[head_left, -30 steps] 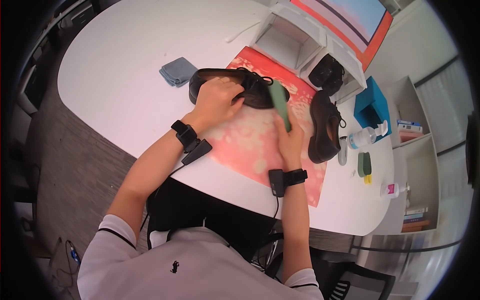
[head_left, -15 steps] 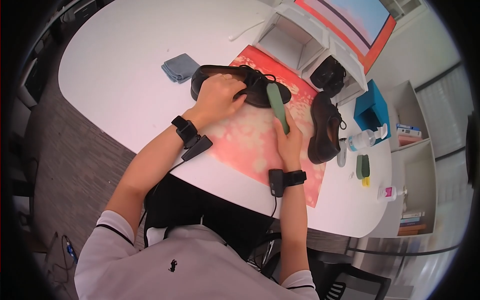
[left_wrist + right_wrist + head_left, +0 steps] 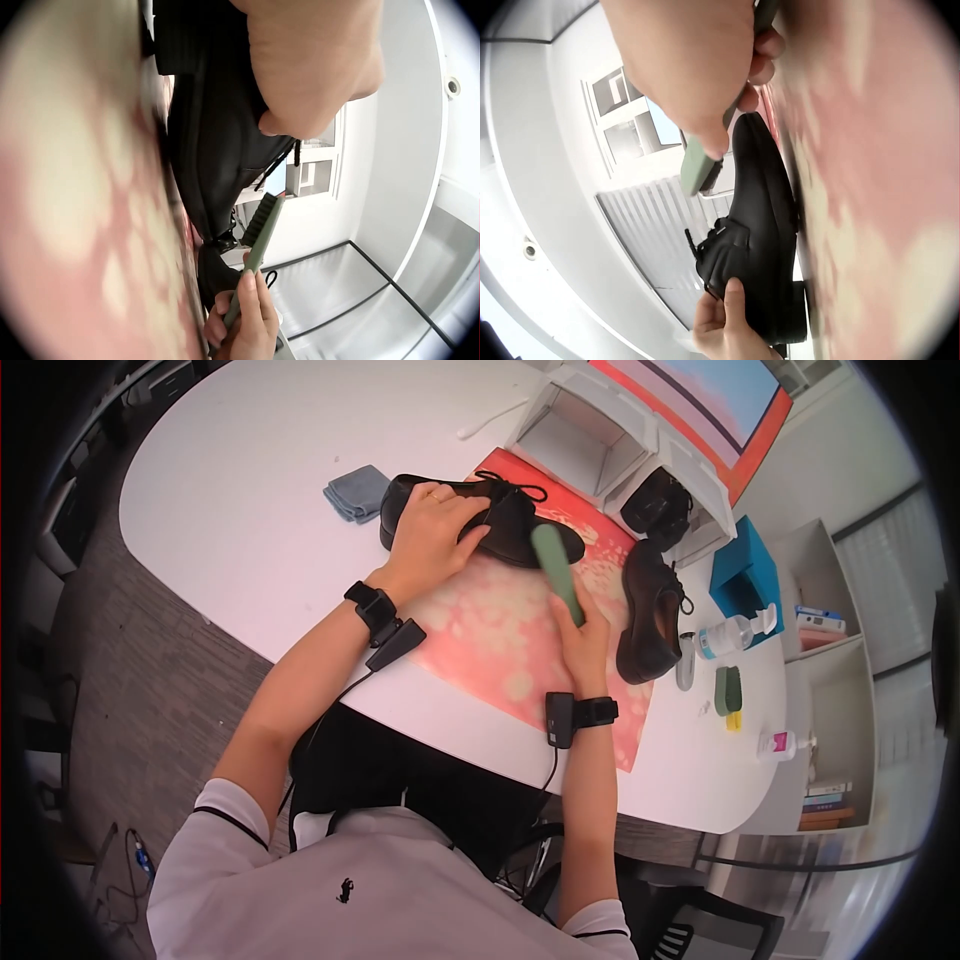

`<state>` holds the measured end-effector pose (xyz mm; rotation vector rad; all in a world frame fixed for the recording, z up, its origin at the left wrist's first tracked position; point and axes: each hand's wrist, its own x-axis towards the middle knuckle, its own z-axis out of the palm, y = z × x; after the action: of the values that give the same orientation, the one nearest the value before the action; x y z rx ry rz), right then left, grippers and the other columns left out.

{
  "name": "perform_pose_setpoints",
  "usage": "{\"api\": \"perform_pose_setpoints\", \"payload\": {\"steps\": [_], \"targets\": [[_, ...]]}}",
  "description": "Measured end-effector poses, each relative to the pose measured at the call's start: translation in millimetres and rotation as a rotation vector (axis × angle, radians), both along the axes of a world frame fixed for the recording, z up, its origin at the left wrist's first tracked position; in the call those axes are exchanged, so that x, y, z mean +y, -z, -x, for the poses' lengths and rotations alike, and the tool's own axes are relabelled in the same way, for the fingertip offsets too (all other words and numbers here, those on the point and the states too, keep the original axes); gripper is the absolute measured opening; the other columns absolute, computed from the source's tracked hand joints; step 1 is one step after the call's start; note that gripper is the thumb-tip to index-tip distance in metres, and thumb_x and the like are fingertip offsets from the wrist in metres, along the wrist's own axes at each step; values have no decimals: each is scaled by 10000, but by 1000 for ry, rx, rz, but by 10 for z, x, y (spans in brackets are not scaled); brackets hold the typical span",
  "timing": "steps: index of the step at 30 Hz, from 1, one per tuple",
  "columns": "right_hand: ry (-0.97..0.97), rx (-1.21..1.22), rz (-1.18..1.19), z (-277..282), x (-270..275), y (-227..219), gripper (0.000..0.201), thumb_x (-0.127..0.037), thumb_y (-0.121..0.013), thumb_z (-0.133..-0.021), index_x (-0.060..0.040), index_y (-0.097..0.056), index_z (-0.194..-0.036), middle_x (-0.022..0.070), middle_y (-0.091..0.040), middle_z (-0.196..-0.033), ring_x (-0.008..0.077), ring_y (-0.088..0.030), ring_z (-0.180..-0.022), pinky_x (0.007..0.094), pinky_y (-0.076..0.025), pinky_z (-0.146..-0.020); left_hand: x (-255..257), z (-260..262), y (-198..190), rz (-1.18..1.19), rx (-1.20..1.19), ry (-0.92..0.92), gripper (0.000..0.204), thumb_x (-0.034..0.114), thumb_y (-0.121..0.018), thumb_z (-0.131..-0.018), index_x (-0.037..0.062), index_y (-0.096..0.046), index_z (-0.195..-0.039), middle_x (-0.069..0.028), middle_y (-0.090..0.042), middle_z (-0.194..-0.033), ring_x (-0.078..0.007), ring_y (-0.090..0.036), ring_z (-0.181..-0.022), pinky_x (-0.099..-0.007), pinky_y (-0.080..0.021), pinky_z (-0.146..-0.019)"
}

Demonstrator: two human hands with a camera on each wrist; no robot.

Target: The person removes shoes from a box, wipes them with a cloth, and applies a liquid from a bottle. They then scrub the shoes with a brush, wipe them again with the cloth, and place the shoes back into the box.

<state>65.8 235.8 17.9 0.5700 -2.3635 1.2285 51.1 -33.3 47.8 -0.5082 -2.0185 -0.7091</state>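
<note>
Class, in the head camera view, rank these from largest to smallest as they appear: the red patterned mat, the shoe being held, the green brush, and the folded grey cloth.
1. Red patterned mat.
2. Held shoe, gripped by the left hand.
3 and 4. Green brush, held in the right hand, and grey cloth: too alike to rank; the brush is longer and narrower, the cloth broader.

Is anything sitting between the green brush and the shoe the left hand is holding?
Nothing visible. The brush in the right hand sits right at the toe of the shoe held by the left hand, with only the mat beneath.
</note>
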Motion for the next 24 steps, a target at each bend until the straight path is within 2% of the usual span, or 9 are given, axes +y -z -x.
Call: {"api": "perform_pose_setpoints", "payload": {"steps": [1,4,9,12,15,18,21,24], "targets": [[42,-14,-40,-17,-10,-24,493,-237,-683,-910,-89,-576,-1368,217,-691,-1125,338,-686,-1000,366,-516,-861,7,11,7,-7,-16,3,280,140,-749,-808,40,-680,-1060,-72,-642,-831,-247,-554,-832,-404,-393,-957],[196,-63,-132,-44,3,-118,498,-234,-677,-911,-89,-569,-1375,217,-693,-1120,337,-688,-996,367,-516,-851,1,35,14,6,24,-30,274,143,-753,-804,48,-685,-1051,-69,-616,-806,-239,-556,-831,-403,-399,-950],[486,-227,-206,-29,61,-184,509,-239,-670,-915,-92,-557,-1389,218,-690,-1126,341,-685,-998,372,-515,-848,12,55,32,5,47,-53,263,141,-759,-796,60,-694,-1038,-57,-598,-790,-226,-562,-838,-430,-387,-1019],[262,113,26,29,77,-3,508,-249,-660,-921,-88,-555,-1391,220,-691,-1108,349,-682,-985,380,-515,-841,-4,65,28,12,59,-75,264,142,-766,-788,61,-699,-1030,-52,-602,-784,-219,-570,-846,-451,-366,-1071],[36,110,44,16,-29,47,505,-249,-653,-924,-79,-554,-1389,218,-692,-1086,352,-679,-976,383,-513,-834,-6,75,32,12,50,-73,267,144,-774,-782,59,-702,-1024,-49,-616,-782,-211,-579,-858,-458,-354,-1095],[132,-36,-111,-21,-49,-11,500,-255,-644,-928,-92,-554,-1391,211,-700,-1062,362,-683,-951,393,-519,-813,-8,59,38,4,21,-59,261,145,-779,-779,59,-709,-1015,-46,-632,-786,-205,-585,-859,-456,-355,-1098],[328,-126,-178,-49,-7,-121,496,-270,-633,-932,-107,-554,-1394,207,-705,-1035,376,-683,-906,408,-524,-785,0,40,32,-11,13,-59,253,146,-783,-776,61,-718,-1005,-43,-643,-792,-202,-592,-847,-452,-359,-1094],[468,-108,-219,-43,16,-96,494,-286,-624,-937,-118,-553,-1397,207,-707,-1049,386,-684,-906,413,-532,-785,8,52,55,-36,11,-46,261,135,-780,-759,69,-712,-1001,-50,-631,-775,-214,-589,-859,-453,-362,-1090]]}}
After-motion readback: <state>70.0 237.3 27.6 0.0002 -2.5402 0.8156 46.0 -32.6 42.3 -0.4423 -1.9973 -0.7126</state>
